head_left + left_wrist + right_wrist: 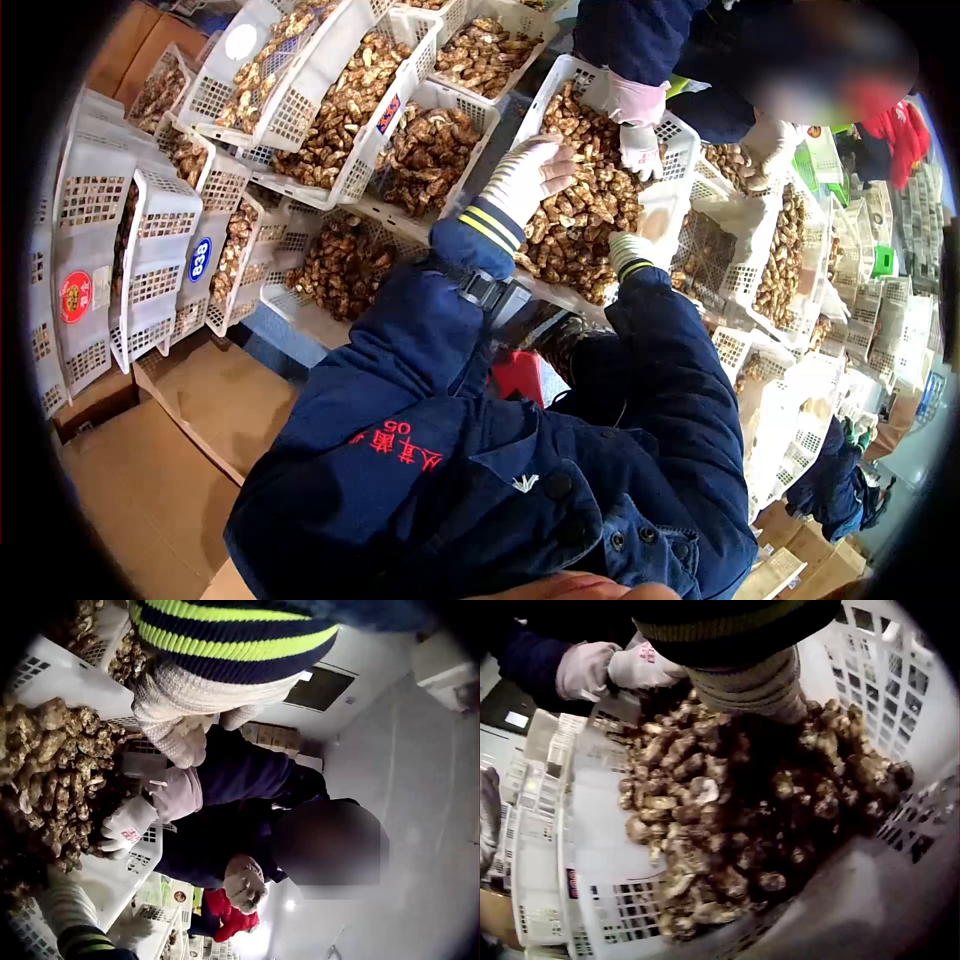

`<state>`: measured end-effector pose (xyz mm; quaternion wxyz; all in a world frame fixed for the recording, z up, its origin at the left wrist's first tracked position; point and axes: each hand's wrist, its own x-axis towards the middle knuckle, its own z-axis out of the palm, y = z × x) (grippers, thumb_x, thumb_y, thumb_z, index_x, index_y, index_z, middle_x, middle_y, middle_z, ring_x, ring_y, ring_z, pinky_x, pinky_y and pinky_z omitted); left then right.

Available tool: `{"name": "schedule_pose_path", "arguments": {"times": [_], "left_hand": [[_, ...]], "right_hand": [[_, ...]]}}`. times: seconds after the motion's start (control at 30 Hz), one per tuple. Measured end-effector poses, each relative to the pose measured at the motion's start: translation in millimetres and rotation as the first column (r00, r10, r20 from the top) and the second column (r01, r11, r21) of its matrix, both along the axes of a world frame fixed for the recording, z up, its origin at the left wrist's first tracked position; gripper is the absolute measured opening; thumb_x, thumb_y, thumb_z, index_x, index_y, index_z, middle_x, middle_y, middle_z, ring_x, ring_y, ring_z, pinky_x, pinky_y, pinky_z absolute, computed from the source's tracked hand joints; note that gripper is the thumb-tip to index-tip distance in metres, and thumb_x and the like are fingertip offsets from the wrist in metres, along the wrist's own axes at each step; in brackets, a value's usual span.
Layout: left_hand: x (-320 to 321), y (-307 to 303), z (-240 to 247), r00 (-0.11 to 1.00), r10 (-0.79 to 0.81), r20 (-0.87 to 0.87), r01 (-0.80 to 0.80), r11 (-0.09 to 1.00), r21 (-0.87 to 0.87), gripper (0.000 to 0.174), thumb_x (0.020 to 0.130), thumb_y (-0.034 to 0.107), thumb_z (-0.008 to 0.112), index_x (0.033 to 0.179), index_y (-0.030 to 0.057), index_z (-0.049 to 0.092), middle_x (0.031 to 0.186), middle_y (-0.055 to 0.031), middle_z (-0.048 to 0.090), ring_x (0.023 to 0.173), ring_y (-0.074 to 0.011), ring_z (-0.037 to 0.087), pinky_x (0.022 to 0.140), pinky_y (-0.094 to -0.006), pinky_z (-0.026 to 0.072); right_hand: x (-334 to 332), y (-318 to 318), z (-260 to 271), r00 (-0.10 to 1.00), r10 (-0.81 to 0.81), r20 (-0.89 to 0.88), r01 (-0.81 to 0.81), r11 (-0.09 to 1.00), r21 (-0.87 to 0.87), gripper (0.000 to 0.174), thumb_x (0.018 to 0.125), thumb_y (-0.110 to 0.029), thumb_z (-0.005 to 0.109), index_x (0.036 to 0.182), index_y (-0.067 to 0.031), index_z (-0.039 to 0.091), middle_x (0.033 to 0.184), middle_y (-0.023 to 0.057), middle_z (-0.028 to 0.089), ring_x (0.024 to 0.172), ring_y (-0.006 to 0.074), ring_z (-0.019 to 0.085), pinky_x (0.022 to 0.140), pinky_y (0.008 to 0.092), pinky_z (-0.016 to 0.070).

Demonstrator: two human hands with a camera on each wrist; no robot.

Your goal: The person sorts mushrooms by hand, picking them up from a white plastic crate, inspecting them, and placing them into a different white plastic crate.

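Basket (678, 150) is white, grid-patterned; mushrooms (590, 225), mottled brown and cream; jacket (480, 470), navy with red lettering (400, 443); left cuff (492, 227), navy, yellow-striped; label (200, 260) at left, blue-and-white.

left hand (530, 176), right hand (633, 249), both at brown clumps (588, 212), white crate (679, 158)

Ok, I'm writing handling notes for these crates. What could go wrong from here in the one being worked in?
The right hand is sunk among the mushrooms, so pressing might bruise or snap some. Another person's gloved hand reaches into the same white crate, so the two workers' hands could bump.
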<state>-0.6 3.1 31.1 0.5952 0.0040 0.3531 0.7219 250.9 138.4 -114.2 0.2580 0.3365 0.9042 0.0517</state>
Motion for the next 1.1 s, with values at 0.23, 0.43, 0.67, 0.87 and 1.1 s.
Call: {"name": "schedule_pose_path", "arguments": {"times": [0.23,0.43,0.67,0.87,1.1], "left_hand": [[-0.1,2.3,-3.6,1.0,-0.008,0.01,0.008,1.0,0.012,0.017,0.092,0.019,0.057,0.106,0.01,0.06,0.097,-0.0083,0.066,0.086,-0.023,0.066,0.078,-0.0368,0.0545],[2.9,3.9,-10.8,0.999,-0.029,-0.012,0.029,0.999,-0.016,0.022,0.092,0.02,0.056,0.112,0.0094,0.058,0.1,-0.0092,0.065,0.09,-0.0237,0.065,0.081,-0.0369,0.0535],[0.2,4.5,-23.7,0.999,-0.05,-0.02,0.048,0.997,-0.063,0.033,0.091,0.024,0.058,0.12,0.0084,0.055,0.104,-0.0089,0.065,0.093,-0.0233,0.064,0.085,-0.0372,0.0518],[6.8,8.0,-27.1,0.98,-0.1,-0.174,0.048,0.959,-0.281,0.039,0.085,0.027,0.066,0.118,0.0122,0.052,0.101,-0.0056,0.062,0.098,-0.0209,0.059,0.087,-0.0368,0.0469],[13.9,-0.8,-11.1,0.98,-0.2,-0.01,0.2,0.979,-0.044,0.019,0.091,0.018,0.058,0.107,0.0098,0.059,0.093,-0.005,0.061,0.079,-0.0141,0.059,0.071,-0.0269,0.0509]], "right_hand": [[-65.5,-36.5,1.2,0.967,-0.136,0.214,0.216,0.884,-0.414,0.051,0.092,-0.049,0.045,0.119,-0.0082,0.059,0.12,0.0134,0.062,0.107,0.0303,0.061,0.091,0.0413,0.0491],[-59.9,-61.5,-2.5,0.983,-0.179,0.036,0.179,0.912,-0.37,0.055,0.087,-0.055,0.053,0.119,-0.0112,0.06,0.112,0.0165,0.064,0.103,0.0319,0.062,0.087,0.042,0.05],[-61.8,-43.3,15.3,0.97,-0.242,0.034,0.232,0.871,-0.432,0.059,0.083,-0.059,0.056,0.116,-0.0099,0.063,0.106,0.017,0.066,0.101,0.0324,0.063,0.088,0.039,0.0491],[-48.6,1.8,20.7,0.516,-0.68,-0.521,-0.038,0.589,-0.807,0.036,0.086,-0.029,0.068,0.104,0.002,0.065,0.083,0.012,0.068,0.076,0.0209,0.065,0.071,0.0307,0.0519],[-56.3,-1.0,82.9,0.313,-0.729,-0.609,0.08,0.659,-0.748,0.025,0.09,-0.018,0.063,0.109,-0.0012,0.061,0.097,0.0112,0.065,0.091,0.0182,0.061,0.08,0.0318,0.0523]]}}
